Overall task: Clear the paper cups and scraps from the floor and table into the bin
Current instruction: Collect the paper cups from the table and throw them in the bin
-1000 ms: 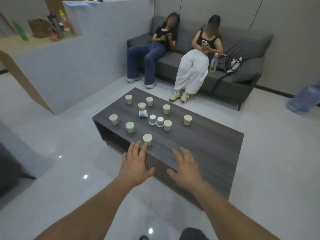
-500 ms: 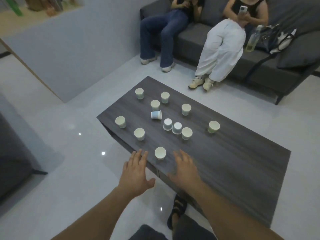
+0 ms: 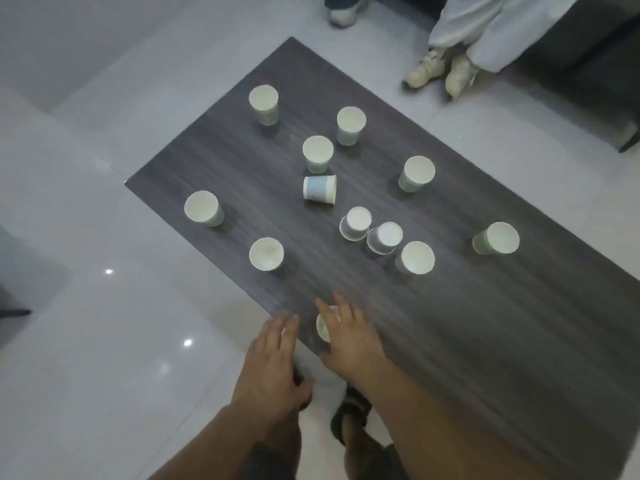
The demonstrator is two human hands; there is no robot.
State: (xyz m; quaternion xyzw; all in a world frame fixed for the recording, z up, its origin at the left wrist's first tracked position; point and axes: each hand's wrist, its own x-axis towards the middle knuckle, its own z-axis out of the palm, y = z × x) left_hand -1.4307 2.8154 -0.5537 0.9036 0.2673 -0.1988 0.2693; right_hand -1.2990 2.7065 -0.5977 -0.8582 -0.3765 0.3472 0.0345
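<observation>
A pale tiled floor (image 3: 104, 341) surrounded a dark wood-grain table (image 3: 467, 341), over whose near corner the person's two bare hands hovered. Far beyond the hands, at the top right, stood a dark sofa (image 3: 588, 46), with a seated person's white trousers (image 3: 491, 26) and pale shoes (image 3: 440, 69) before it.

The right hand (image 3: 349, 337) reached out flat, fingers straight and spread, gripping nothing. Part of the nearest cup (image 3: 322, 329) showed by its thumb side, half hidden; whether the hand touched it could not be told. The left hand (image 3: 273, 358), just left of the right one, was likewise flat and empty, its fingertips over the table's edge. Below the right wrist, a sandal (image 3: 349, 410) stood on the floor.

Ahead of the hands, eight more paper cups (image 3: 266, 252) stood upright, scattered well apart across the table. Among them, straight ahead of the right hand, a tipped cup (image 3: 320, 188) lay on its side, and nearer the fingers, two upturned cups (image 3: 356, 223) sat mouth-down, touching each other.
</observation>
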